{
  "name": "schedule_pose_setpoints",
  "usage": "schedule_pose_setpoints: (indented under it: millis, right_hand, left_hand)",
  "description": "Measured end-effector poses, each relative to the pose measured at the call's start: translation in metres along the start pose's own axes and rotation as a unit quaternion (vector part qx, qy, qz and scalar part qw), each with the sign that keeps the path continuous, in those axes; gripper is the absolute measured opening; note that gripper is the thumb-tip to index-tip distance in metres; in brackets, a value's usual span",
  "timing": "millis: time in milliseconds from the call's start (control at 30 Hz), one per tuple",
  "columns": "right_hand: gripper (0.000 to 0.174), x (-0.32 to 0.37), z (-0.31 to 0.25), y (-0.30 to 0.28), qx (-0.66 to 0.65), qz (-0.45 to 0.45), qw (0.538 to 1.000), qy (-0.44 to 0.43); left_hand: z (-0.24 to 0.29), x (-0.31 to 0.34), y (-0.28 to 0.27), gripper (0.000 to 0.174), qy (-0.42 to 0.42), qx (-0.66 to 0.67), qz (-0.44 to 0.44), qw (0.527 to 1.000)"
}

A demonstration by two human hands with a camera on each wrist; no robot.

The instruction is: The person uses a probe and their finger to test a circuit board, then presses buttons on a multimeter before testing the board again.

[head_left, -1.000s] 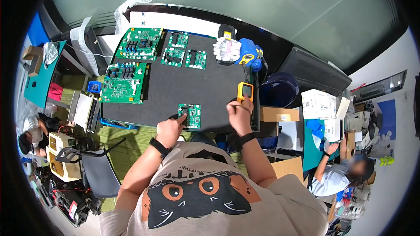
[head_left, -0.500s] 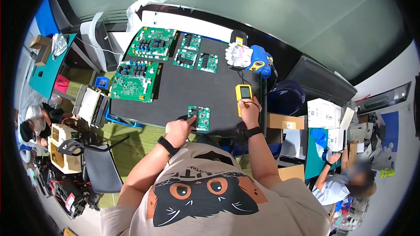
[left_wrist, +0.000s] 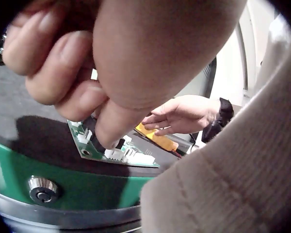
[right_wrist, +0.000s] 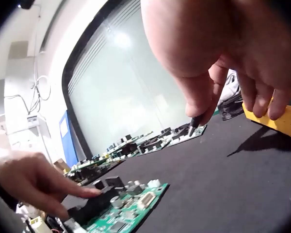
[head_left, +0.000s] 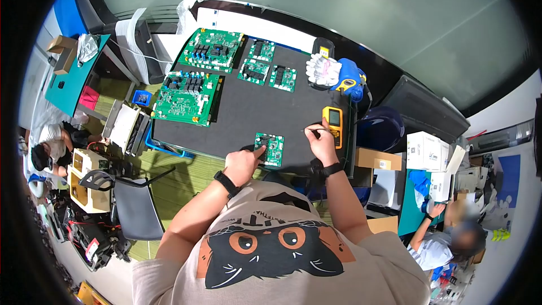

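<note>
My left hand (head_left: 243,165) stays at the left part of a small green circuit board (head_left: 275,149) near the table's front edge. In the right wrist view, its straight index finger (right_wrist: 87,192) rests on the board's black components, with the thumb close by. Over the table, my right hand (head_left: 323,146) pinches a thin black tool (right_wrist: 194,125) with a pointed metal tip between thumb and index finger. The tip points down toward the tabletop, apart from the board. Its other fingers hang beside the yellow handheld meter (head_left: 334,127), which lies at the table's right.
Two large green circuit boards (head_left: 186,100) lie at the left of the dark mat (head_left: 243,118), with three small boards (head_left: 282,78) behind. A white glove (head_left: 323,71) and a blue device (head_left: 351,79) occupy the back right. Another person (head_left: 446,243) works at the far right.
My right hand has come off the meter, shifting left of it with the thin tool pinched. The left hand keeps its place on the board. The head view has shifted.
</note>
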State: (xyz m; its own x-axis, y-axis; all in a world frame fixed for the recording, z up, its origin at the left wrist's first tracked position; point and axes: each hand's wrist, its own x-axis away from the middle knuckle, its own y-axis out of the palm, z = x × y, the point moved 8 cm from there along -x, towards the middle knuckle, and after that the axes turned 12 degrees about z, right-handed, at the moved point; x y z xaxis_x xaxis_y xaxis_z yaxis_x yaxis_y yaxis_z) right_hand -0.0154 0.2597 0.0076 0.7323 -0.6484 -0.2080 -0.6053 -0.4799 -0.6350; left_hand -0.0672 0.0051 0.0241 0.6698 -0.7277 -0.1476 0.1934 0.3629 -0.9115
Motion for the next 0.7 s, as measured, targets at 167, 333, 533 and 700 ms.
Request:
schedule_pose_setpoints:
  millis: [167, 333, 533, 700]
  right_hand:
    - [0.01, 0.008, -0.011, 0.01, -0.056, -0.029, 0.997, -0.049]
    - [0.009, 0.038, -0.029, 0.015, -0.116, -0.069, 0.991, -0.006]
    - [0.008, 0.064, -0.081, 0.015, -0.092, -0.061, 0.986, -0.124]
    - [0.009, 0.074, -0.109, 0.026, -0.09, -0.113, 0.978, -0.152]
  left_hand:
    - [0.0, 0.0, 0.0, 0.048, -0.015, -0.021, -0.041, 0.999]
    - [-0.002, 0.002, 0.006, 0.048, -0.022, -0.027, -0.05, 0.998]
    - [0.001, 0.004, 0.01, 0.045, -0.02, -0.039, -0.03, 0.999]
    - [-0.004, 0.005, 0.018, 0.05, -0.037, -0.034, -0.039, 0.998]
